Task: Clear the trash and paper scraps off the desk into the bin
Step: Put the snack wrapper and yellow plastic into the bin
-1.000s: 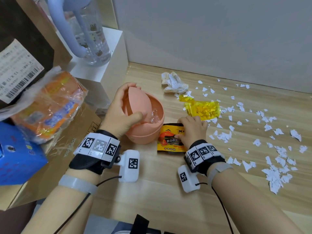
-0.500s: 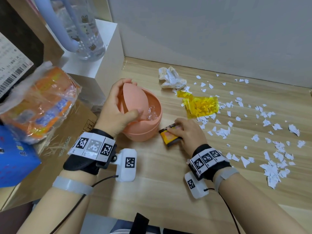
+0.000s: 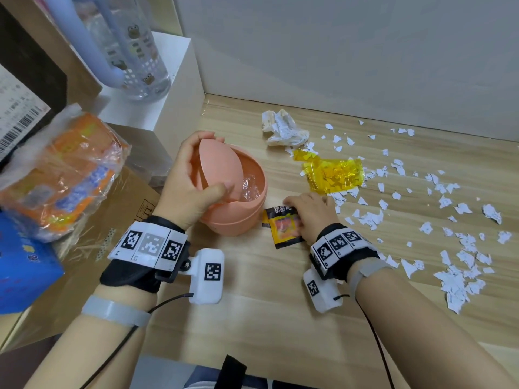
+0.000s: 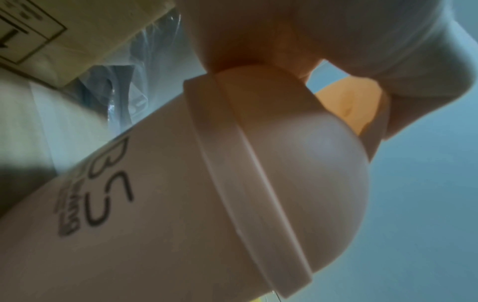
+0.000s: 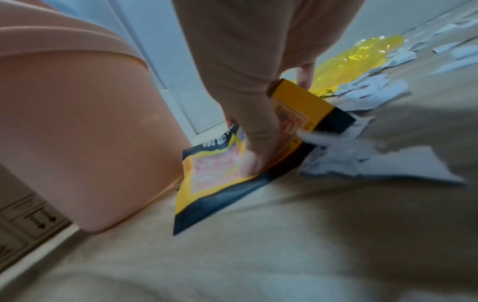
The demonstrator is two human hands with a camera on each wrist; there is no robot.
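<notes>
a pale wood-grain desk [image 3: 252, 318] runs up to a plain grey wall, strewn on its right with white paper scraps [image 3: 460, 256], a flattened yellow cellophane wrapper [image 3: 334, 175] and a crumpled paper ball [image 3: 282, 129]. the small pink bin [image 3: 238, 217] stands near the desk's left edge with clear plastic showing inside, and the left hand [image 3: 185, 189] curls fingers and thumb around its swing lid [image 3: 217, 164], holding it tipped up on edge. just right of the bin's base the yellow-and-black snack packet [image 3: 282, 228] lies partly bent up off the desk, its long axis running away from the person, pinched between the thumb and fingers of the right hand [image 3: 311, 214].
</notes>
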